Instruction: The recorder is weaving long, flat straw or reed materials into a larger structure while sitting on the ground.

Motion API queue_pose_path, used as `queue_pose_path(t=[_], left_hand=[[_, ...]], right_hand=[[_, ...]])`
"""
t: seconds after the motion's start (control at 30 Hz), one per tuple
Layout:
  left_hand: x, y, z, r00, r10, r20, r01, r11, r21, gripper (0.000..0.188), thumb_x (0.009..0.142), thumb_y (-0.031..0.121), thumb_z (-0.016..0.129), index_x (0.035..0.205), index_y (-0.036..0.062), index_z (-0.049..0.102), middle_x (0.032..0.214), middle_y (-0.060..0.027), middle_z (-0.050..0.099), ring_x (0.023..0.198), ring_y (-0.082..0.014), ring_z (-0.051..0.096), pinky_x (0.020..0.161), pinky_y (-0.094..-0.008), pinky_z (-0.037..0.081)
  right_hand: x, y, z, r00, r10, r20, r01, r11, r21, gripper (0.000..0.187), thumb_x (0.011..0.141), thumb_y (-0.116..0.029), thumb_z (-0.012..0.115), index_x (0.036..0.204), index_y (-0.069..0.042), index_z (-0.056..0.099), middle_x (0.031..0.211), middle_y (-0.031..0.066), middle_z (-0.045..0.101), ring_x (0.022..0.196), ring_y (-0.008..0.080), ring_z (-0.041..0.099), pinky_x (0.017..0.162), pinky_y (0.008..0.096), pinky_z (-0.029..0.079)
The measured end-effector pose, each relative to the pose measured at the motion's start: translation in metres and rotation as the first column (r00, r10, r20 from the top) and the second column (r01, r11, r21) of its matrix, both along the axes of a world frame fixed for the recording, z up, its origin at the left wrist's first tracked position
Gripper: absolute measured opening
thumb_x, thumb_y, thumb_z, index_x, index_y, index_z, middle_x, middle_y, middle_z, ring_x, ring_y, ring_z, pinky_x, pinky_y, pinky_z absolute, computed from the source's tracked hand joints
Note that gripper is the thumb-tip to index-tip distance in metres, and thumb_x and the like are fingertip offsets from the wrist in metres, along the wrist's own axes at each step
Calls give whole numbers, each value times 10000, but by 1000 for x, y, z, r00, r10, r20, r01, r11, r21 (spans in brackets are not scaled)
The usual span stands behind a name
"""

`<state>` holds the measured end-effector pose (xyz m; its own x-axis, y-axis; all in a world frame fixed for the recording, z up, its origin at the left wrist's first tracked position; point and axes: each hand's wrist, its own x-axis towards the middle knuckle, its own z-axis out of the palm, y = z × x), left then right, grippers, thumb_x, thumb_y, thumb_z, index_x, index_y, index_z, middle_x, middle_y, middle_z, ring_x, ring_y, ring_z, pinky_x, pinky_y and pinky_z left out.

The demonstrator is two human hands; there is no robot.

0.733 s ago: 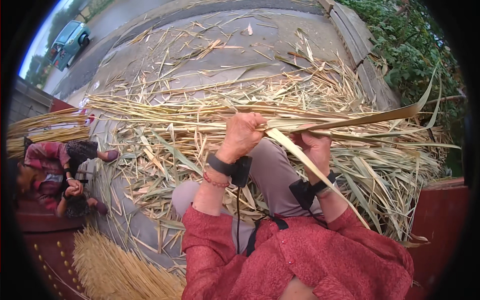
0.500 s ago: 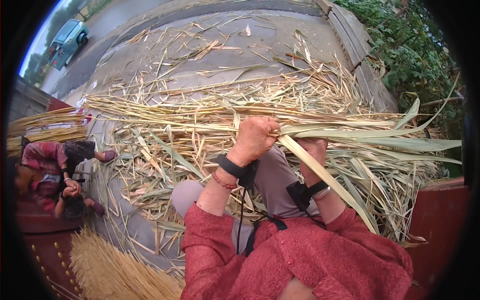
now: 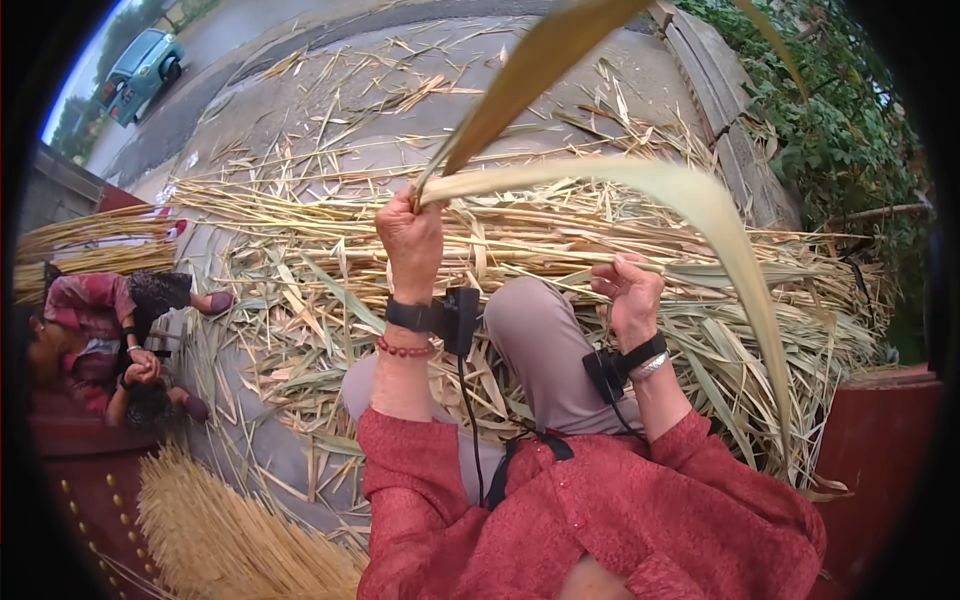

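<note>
Pale green and tan, two long dry leaves (image 3: 705,200) spring from the left hand (image 3: 409,232), at eleven o'clock, which is closed in a fist around their base ends; one sweeps up toward one o'clock, the other arches over and droops toward four. The right hand (image 3: 630,300), at three o'clock, has its fingers half curled beside a thin stalk (image 3: 648,266), but whether it pinches that stalk I cannot tell. The step in hand looks to be stripping leaves from stalks; the next move would seem to call for dropping these leaves clear of the stalk pile (image 3: 530,240), with the right hand steadying the stalk. The upper leaf is blurred, and its tip is cut off by the top edge. Where single stalks begin or end in the pile is hard to make out. At nine o'clock, another person (image 3: 95,300) is partly lost in the dark rim, and toward seven o'clock a straw bundle (image 3: 225,525) runs out of view.
</note>
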<state>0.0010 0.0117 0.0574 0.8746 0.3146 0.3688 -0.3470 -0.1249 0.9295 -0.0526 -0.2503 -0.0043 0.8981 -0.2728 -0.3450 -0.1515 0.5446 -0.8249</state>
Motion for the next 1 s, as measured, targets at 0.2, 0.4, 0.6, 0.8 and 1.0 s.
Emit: queue_pose_path(t=[0.2, 0.4, 0.6, 0.8, 1.0], left_hand=[[1, 37, 17, 844, 516, 149, -522, 723, 452, 137, 826, 117, 613, 727, 24, 602, 633, -17, 566, 568, -75, 504, 521, -199, 380], [8, 45, -22, 939, -89, -331, -1, 965, -261, 162, 857, 147, 571, 726, 51, 569, 622, -12, 549, 553, -75, 478, 522, -223, 373], [18, 19, -64, 896, -28, -444, 121, 975, 184, 108, 797, 87, 578, 727, 8, 556, 553, 17, 496, 482, -56, 432, 443, -213, 333], [7, 5, -50, 847, -137, -514, 268, 944, 191, 278, 746, 218, 591, 851, -38, 609, 629, -100, 588, 586, -163, 555, 571, -308, 440], [-16, 28, -64, 844, -265, -466, 151, 952, -268, 228, 851, 186, 536, 656, 70, 559, 557, 22, 507, 471, -62, 412, 440, -222, 316]], right_hand=[[13, -7, 5, 995, -35, 89, 32, 999, 32, 93, 782, -32, 538, 872, -19, 518, 803, 103, 586, 715, 254, 620, 590, 359, 537], [7, -6, 0, 995, 3, 102, -8, 999, 45, 71, 832, -47, 535, 865, 4, 499, 772, 108, 573, 685, 259, 630, 555, 334, 546], [7, 0, -3, 997, 38, 66, -39, 999, 26, 83, 835, -50, 537, 877, 13, 502, 755, 108, 567, 667, 246, 626, 534, 327, 550], [2, 3, 10, 991, 72, 115, -76, 997, 26, 61, 823, -27, 548, 864, 2, 513, 745, 97, 562, 665, 247, 625, 542, 321, 547], [16, 4, 29, 982, 80, 170, -80, 997, -8, 77, 840, -27, 531, 904, 13, 515, 774, 93, 567, 694, 232, 631, 574, 302, 557]])
